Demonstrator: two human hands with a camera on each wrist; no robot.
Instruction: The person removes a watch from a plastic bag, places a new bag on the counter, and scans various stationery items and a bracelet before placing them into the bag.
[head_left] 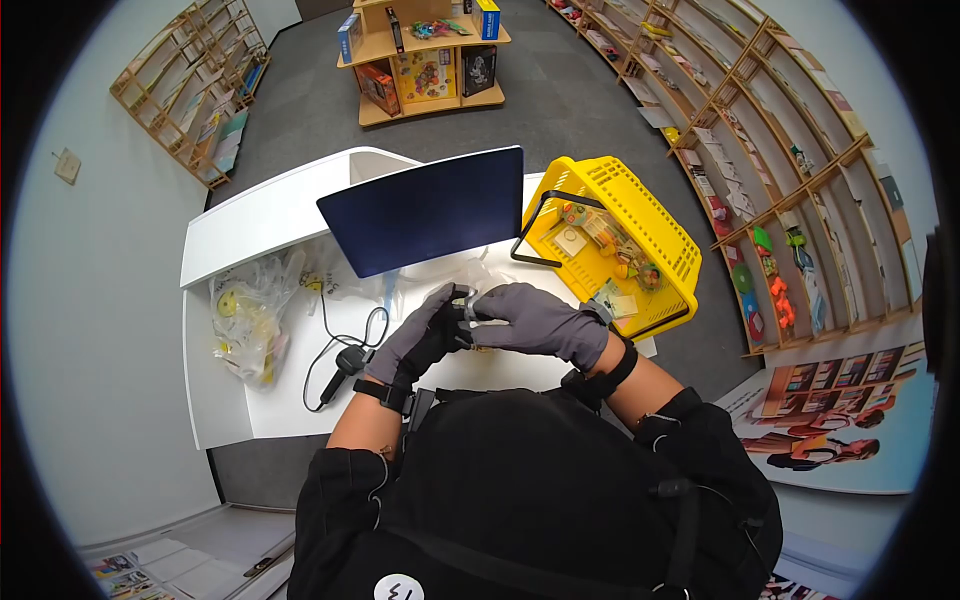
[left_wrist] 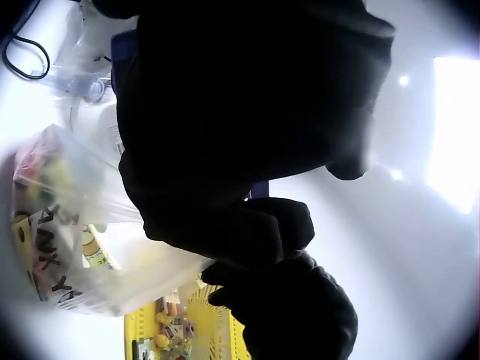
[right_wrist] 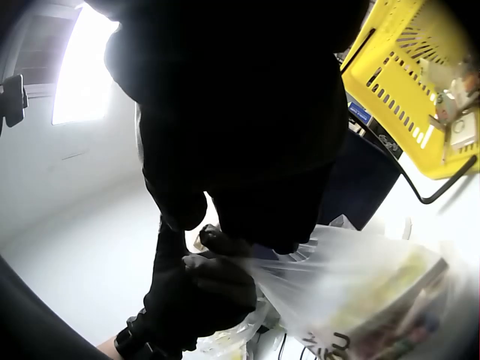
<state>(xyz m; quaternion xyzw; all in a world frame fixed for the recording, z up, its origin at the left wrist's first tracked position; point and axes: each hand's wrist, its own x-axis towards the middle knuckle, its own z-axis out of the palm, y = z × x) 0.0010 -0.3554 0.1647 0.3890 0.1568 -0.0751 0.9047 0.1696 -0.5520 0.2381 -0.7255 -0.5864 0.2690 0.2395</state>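
Note:
Both hands wear grey and black gloves and meet in front of the body, in the head view the left hand (head_left: pixel 415 340) beside the right hand (head_left: pixel 540 322). Between them the fingers pinch the gathered top of a translucent plastic bag (left_wrist: pixel 131 274) with black lettering; colourful packaged things show through its film. In the right wrist view the bag (right_wrist: pixel 330 281) stretches away from the fingertips of the left hand (right_wrist: pixel 202 296) and the right hand (right_wrist: pixel 240 127). Dark gloves hide the exact finger hold.
A dark monitor (head_left: pixel 430 215) stands beyond the hands. To its right is a yellow basket (head_left: pixel 640 210) with small packages inside. On the white desk (head_left: pixel 285 400) at left lie a black corded device (head_left: pixel 345 370) and another filled plastic bag (head_left: pixel 250 320). Shelves line the room.

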